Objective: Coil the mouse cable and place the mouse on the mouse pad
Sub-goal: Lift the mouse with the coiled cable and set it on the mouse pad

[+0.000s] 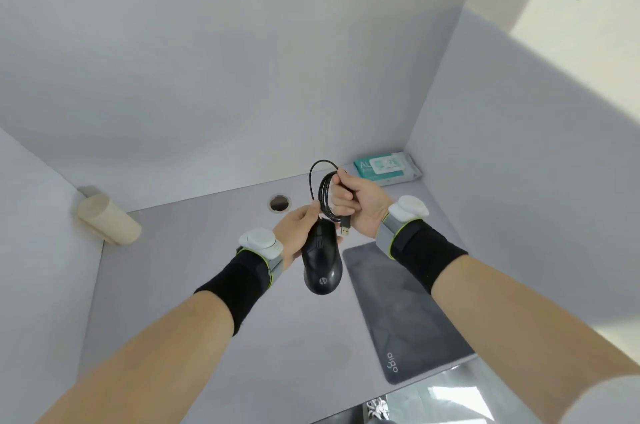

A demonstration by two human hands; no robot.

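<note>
Mouse (322,259) held above worktop (214,319) in left hand (299,233); right hand (358,204) at 1 o'clock grips cable (323,197) loops, plug (345,228) dangling. Coiling looks nearly done — next, likely lower mouse onto mouse pad (401,313), 5 o'clock.

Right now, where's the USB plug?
In the head view, the USB plug hangs free below the right hand, just right of the mouse in the left hand, above the pad's far end.
</note>
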